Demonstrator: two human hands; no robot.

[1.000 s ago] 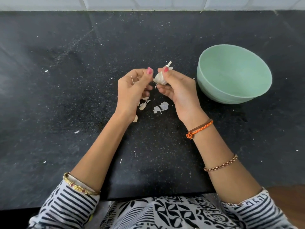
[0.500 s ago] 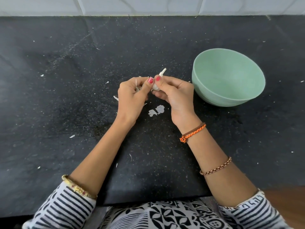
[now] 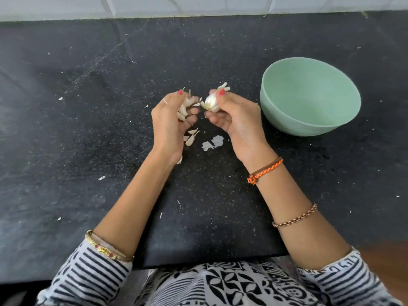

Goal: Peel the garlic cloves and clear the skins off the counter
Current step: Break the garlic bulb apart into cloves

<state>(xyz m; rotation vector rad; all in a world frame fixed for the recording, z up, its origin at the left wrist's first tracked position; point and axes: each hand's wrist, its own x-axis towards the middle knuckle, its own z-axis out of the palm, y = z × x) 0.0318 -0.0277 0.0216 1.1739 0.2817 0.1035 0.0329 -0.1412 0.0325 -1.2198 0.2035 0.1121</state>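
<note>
Both hands are raised above the middle of the black counter (image 3: 88, 133). The right hand (image 3: 234, 120) pinches a garlic piece (image 3: 211, 103) between thumb and fingertips; whether it is a single clove or the remains of a bulb cannot be told. Its papery tip points up and to the far right, its blunter end toward the left hand. The left hand (image 3: 170, 120) is curled round several pale separated pieces (image 3: 183, 108), cloves or skins, held against its palm and fingers. The two hands are just apart, with a thin flake of skin bridging most of the gap.

The relation that matters: the garlic's long axis runs obliquely from near-left to far-right, and its loose skin edge faces the left hand, which is the nearer one to strip it.

On the counter under and between the hands lie shed skins (image 3: 213, 142), with smaller flakes scattered farther left and nearer. A pale green bowl (image 3: 287, 124) sits to the right, near the right hand, and looks empty. Judged from this, peeling is in progress and clearing has not begun.
</note>
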